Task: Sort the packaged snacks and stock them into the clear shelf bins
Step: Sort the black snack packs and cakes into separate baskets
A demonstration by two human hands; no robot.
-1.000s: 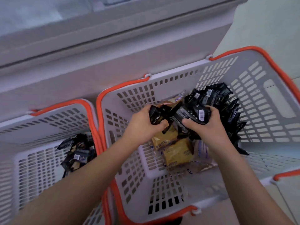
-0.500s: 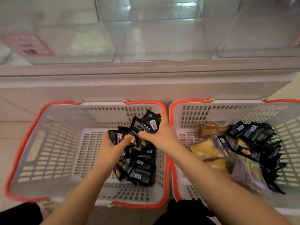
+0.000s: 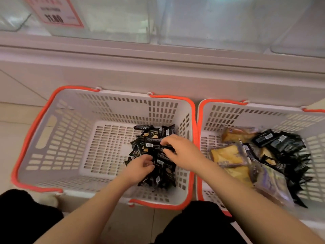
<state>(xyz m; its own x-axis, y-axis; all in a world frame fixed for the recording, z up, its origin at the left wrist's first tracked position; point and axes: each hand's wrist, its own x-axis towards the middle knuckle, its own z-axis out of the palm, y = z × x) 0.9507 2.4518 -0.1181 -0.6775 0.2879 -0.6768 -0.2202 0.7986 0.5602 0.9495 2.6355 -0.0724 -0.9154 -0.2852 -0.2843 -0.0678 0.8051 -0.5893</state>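
Frame centre: both hands over black packets [image 3: 154, 155] in the left basket [image 3: 44, 131]. Left hand [image 3: 139, 169] curled, grip unclear; right hand [image 3: 182, 152] pinches a packet.

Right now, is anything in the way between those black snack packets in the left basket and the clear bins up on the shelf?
Nothing visible blocks them. The small black snack packets lie in the open-topped white basket with an orange rim, both hands on the pile, and the clear plastic shelf bins sit above, beyond the white ledge.
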